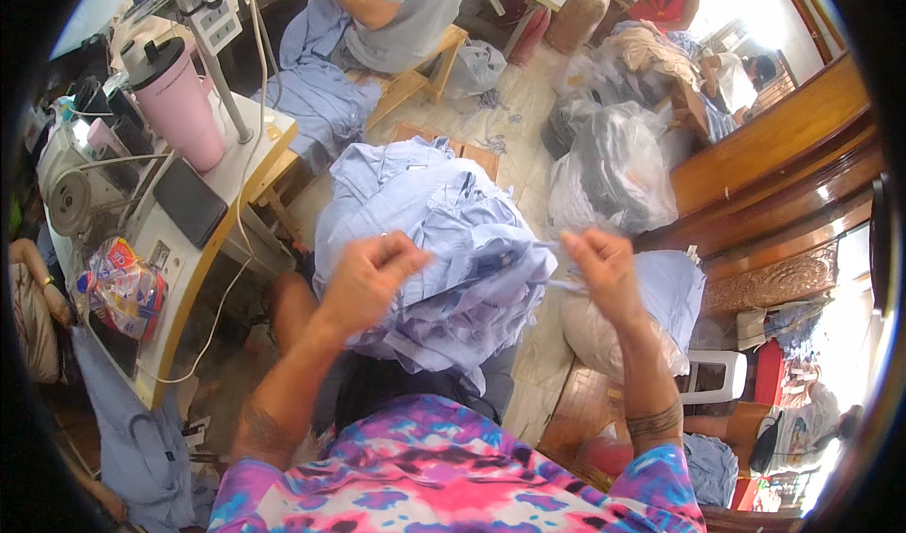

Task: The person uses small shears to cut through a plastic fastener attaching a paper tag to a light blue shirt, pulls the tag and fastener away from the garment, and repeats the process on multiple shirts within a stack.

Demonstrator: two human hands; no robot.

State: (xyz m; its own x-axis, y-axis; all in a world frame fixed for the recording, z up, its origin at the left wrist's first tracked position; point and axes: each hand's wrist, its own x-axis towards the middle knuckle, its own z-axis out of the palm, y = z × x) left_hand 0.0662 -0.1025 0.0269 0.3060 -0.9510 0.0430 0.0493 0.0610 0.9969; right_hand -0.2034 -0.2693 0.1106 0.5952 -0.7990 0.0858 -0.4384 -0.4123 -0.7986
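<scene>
A heap of light blue shirts [415, 212] lies bunched over my lap, with a dark label and folded edges showing. My left hand [373, 276] is closed above the left side of the heap, fingertips pressed together; whatever is in them is too small to make out. To the right of the heap, my right hand [602, 264] pinches, and a blurred corner of light blue cloth [547, 261] stretches from the heap toward its fingers. The two hands are held apart at about the same height.
At left, a sewing table [247, 170] carries a pink tumbler [179, 104], a phone [190, 200] and a plastic-wrapped pack [123, 288]; a white cable hangs over its edge. Filled plastic bags [613, 170] and a white stool [713, 375] stand at right. A person [406, 14] sits ahead.
</scene>
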